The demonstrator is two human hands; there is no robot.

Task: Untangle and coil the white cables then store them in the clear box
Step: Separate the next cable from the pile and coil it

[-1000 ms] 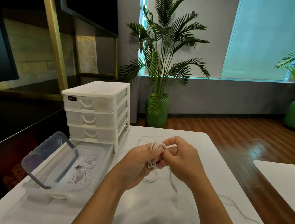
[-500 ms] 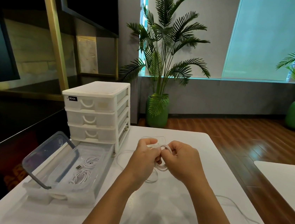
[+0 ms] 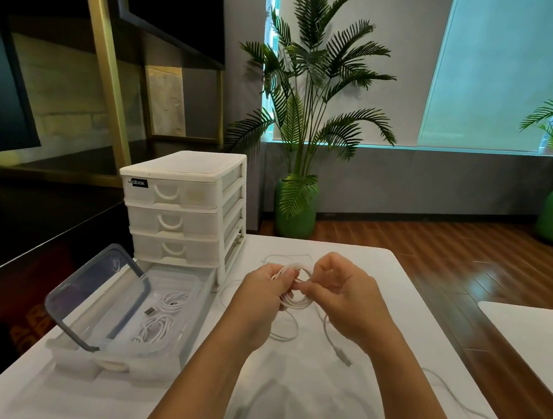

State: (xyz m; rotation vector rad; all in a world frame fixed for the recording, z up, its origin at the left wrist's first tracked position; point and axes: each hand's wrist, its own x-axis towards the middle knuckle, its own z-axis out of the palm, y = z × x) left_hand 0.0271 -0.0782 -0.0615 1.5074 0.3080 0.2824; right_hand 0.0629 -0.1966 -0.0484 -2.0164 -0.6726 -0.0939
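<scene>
White cable coil [image 3: 293, 295] held above the table [image 3: 298, 401], left hand [image 3: 257, 305] gripping its loops, right hand [image 3: 343, 303] pinching a strand; clear box [image 3: 166, 317] left. Risk: slack tail [image 3: 338, 349] snagging, loosening the coil

left hand [image 3: 259, 298] hides part of coil [image 3: 294, 301] | loose cable [image 3: 473, 402] cut off at right edge

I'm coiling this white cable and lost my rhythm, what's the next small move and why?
Probably wrap the loose tail round once more: the left hand and right hand hold a small coil, but the plug end lies loose on the table. The clear box can wait.
</scene>
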